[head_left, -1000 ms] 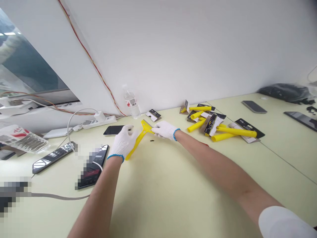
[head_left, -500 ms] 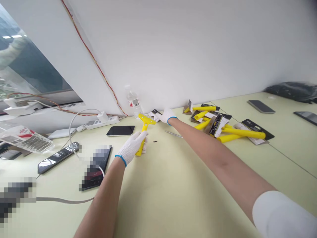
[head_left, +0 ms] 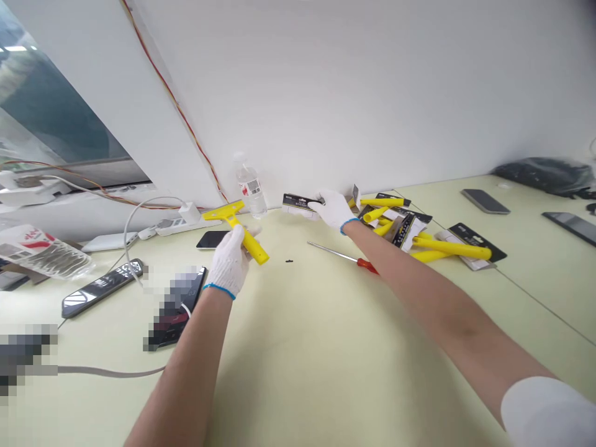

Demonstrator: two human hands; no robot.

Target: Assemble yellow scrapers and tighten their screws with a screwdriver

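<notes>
My left hand [head_left: 229, 259], in a white knit glove with a blue cuff, is closed around the handle of a yellow scraper [head_left: 254, 246]. The scraper's wide head points up and left. Gloved the same way, my right hand [head_left: 334, 210] pinches the right end of a black-and-white cardboard package [head_left: 300, 203] near the wall. Below my right hand a screwdriver [head_left: 339, 253] lies on the table, its red handle partly behind my forearm. A small dark piece [head_left: 289, 261] rests on the tabletop between my hands.
More yellow scrapers [head_left: 459, 248] with black cards are heaped on the right. A water bottle [head_left: 251, 189] stands by the wall. Phones [head_left: 105, 288], cables, a power strip [head_left: 179, 225] and a lying bottle [head_left: 41, 251] occupy the left. A black bag [head_left: 544, 177] sits at far right.
My left hand has turned the scraper, so its head swings left. My right hand has moved right with the cardboard package, which now shows its printed strip. More of the screwdriver is visible.
</notes>
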